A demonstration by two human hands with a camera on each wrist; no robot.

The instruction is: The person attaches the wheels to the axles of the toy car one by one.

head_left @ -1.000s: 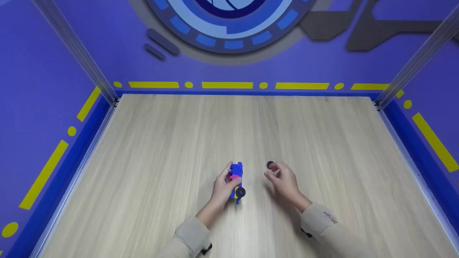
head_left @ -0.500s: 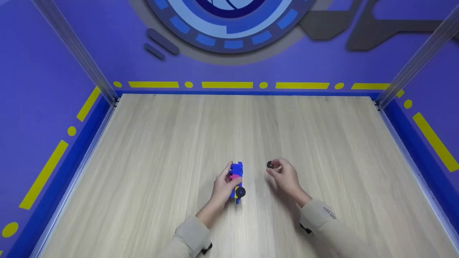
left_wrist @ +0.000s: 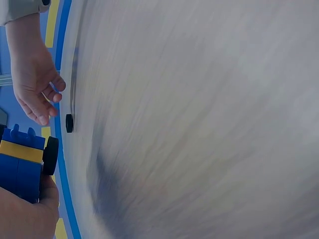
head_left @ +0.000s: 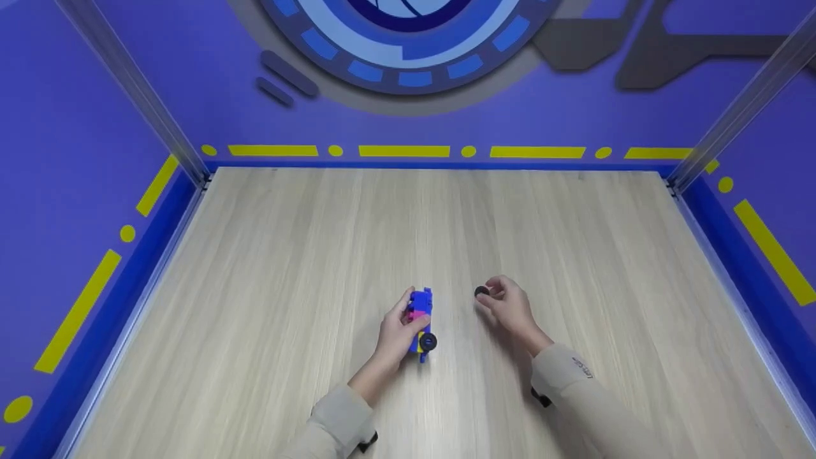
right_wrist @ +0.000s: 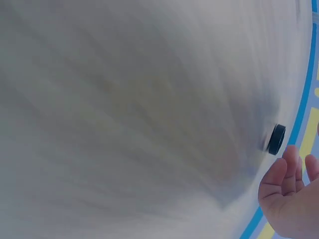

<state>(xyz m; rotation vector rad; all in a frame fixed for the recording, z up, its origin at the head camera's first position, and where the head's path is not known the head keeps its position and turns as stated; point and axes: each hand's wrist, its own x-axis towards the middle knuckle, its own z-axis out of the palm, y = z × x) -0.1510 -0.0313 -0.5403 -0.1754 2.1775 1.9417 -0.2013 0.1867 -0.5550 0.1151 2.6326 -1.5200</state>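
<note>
My left hand [head_left: 395, 335] grips a toy vehicle of blue, pink and yellow building blocks [head_left: 421, 303], its thumb across the near side. A black wheel [head_left: 428, 342] is mounted on the toy's lower end; the left wrist view shows this mounted wheel [left_wrist: 50, 156] beside a yellow band. A loose black wheel [head_left: 480, 291] rests on the table to the right. Over it hovers my right hand [head_left: 512, 309], fingers loosely bent, the thumb overlapping the wheel in the head view. Both wrist views show a gap between the fingertips and the loose wheel [right_wrist: 277, 139].
The wood-grain table [head_left: 331, 229] carries everything. Blue-purple panels [head_left: 408, 131] with yellow markings enclose its back and sides, and metal posts [head_left: 137, 95] rise at the rear corners.
My right hand has shifted slightly away from the body, its fingers passing over the loose wheel. The wheel stays nearly in place. My left hand and the toy vehicle keep still.
</note>
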